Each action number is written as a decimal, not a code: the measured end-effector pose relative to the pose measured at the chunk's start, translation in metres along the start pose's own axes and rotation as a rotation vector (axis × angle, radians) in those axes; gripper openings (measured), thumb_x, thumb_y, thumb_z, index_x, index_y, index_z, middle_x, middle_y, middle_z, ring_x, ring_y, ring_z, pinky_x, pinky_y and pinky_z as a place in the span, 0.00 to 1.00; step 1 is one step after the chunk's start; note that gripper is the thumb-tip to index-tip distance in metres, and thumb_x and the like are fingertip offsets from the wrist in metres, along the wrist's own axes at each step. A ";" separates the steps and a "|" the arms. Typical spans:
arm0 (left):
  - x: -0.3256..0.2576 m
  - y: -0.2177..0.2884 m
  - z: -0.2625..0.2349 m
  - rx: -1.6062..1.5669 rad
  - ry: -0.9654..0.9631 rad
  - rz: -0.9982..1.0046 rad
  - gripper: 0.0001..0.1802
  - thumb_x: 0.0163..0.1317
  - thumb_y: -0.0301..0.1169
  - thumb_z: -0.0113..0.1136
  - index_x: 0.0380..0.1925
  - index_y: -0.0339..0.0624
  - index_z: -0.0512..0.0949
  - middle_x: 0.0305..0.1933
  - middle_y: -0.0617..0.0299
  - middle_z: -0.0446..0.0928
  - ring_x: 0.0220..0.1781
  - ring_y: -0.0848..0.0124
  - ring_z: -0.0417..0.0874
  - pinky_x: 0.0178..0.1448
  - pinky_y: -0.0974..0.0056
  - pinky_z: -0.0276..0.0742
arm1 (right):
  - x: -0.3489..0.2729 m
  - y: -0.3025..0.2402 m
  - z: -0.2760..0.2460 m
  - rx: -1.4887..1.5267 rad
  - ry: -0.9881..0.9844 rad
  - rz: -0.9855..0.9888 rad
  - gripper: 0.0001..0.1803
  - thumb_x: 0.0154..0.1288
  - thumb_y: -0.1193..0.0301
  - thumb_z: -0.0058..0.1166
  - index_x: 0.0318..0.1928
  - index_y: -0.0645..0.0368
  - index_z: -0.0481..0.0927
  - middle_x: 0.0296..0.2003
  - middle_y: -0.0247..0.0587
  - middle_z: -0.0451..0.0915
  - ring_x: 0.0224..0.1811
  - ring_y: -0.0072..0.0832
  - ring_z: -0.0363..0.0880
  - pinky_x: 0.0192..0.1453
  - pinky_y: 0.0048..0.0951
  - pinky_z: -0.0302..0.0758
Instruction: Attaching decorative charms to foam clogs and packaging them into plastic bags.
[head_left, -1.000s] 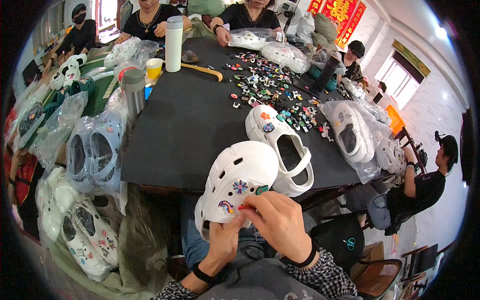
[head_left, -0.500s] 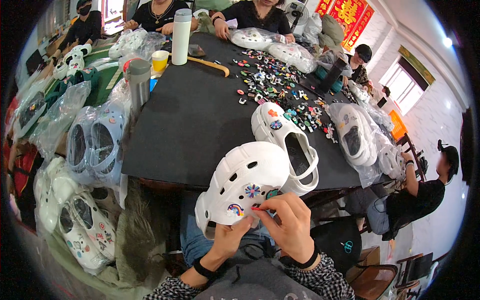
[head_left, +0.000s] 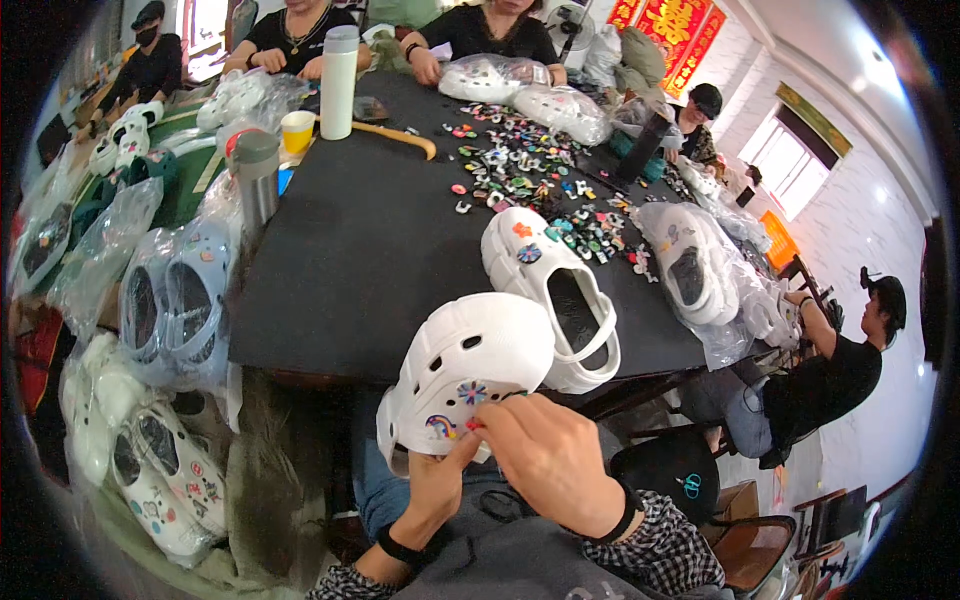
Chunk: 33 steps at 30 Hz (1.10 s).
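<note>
A white clog (head_left: pixel 495 335) is tilted over the table's near edge, its side toward me. My left hand (head_left: pixel 432 495) grips its lower rim, thumb up against the outside. A rainbow charm (head_left: pixel 440 427) and a multicoloured flower charm (head_left: pixel 471 392) sit on the clog. With fingers pinched, my right hand (head_left: pixel 555 465) presses a small red charm (head_left: pixel 474 424) at the clog's surface beside the rainbow; its shape is mostly hidden by the fingertips. Just beyond, a second white clog (head_left: pixel 508 258) lies on the black table (head_left: pixel 330 260), bearing an orange charm (head_left: pixel 522 230) and a round blue one.
Loose charms (head_left: pixel 530 160) are spread over the table's far side. Bagged white clogs (head_left: pixel 690 265) lie at right, bagged blue clogs (head_left: pixel 195 290) at left. A white bottle (head_left: pixel 338 85), a steel tumbler (head_left: pixel 256 175) and a yellow cup (head_left: pixel 297 132) stand far left. Several people sit around.
The whole view has shifted slightly left. My right hand has turned over, its back now covering the green charm that showed before. My left hand keeps its hold on the clog.
</note>
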<state>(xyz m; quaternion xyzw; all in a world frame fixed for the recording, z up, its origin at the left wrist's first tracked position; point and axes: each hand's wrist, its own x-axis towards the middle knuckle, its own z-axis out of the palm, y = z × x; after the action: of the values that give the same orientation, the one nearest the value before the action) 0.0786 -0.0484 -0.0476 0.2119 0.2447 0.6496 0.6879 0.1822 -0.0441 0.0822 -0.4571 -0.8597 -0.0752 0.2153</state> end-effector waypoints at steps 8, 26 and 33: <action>0.002 0.008 0.010 0.033 0.021 -0.003 0.28 0.63 0.14 0.55 0.64 0.35 0.64 0.63 0.55 0.70 0.64 0.65 0.72 0.66 0.62 0.70 | 0.012 0.001 -0.013 -0.055 -0.018 -0.045 0.10 0.50 0.73 0.57 0.36 0.56 0.76 0.31 0.32 0.70 0.38 0.29 0.74 0.39 0.33 0.69; -0.004 0.013 0.017 0.121 0.069 0.077 0.31 0.63 0.22 0.57 0.66 0.35 0.61 0.61 0.54 0.70 0.60 0.66 0.74 0.61 0.61 0.72 | 0.041 0.030 -0.012 -0.060 -0.135 -0.122 0.50 0.40 0.58 0.73 0.67 0.49 0.65 0.65 0.48 0.62 0.66 0.48 0.61 0.63 0.52 0.62; -0.003 0.018 0.025 0.163 0.132 0.046 0.29 0.64 0.26 0.58 0.64 0.33 0.62 0.61 0.53 0.70 0.59 0.66 0.75 0.60 0.61 0.73 | 0.040 0.028 -0.005 -0.173 -0.085 -0.095 0.50 0.38 0.59 0.74 0.66 0.50 0.66 0.63 0.47 0.64 0.65 0.48 0.62 0.62 0.51 0.63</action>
<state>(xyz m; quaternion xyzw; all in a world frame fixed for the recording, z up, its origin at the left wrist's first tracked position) 0.0795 -0.0492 -0.0169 0.2296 0.3365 0.6556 0.6358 0.1871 0.0009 0.1021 -0.4355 -0.8790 -0.1399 0.1348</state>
